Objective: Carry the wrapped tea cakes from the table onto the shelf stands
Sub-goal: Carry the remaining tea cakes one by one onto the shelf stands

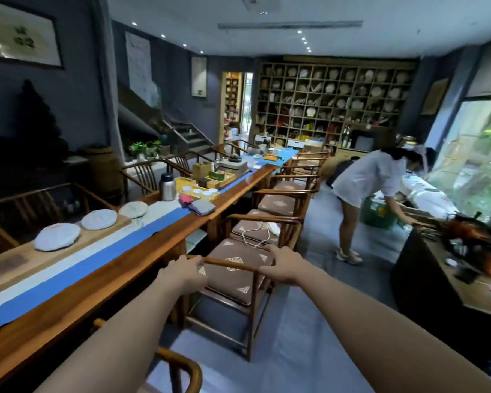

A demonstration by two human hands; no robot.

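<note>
Three white-wrapped round tea cakes lie in a row on a light wooden board on the long table (102, 296): the nearest (58, 236), a middle one (99, 219) and the farthest (133, 209). My left hand (183, 272) and my right hand (281, 263) both grip the curved top rail of a wooden chair (233, 282) with a brown cushion, standing beside the table. Neither hand touches a tea cake. A tall grid shelf (332, 100) filled with displayed tea cakes covers the far wall.
More wooden chairs (281, 199) line the table's right side. A steel flask (167, 187), cups on a tray (200, 192) and folded cloths (197, 204) sit further along the table. A person in white (363, 194) bends over at the right by a dark counter (448, 282).
</note>
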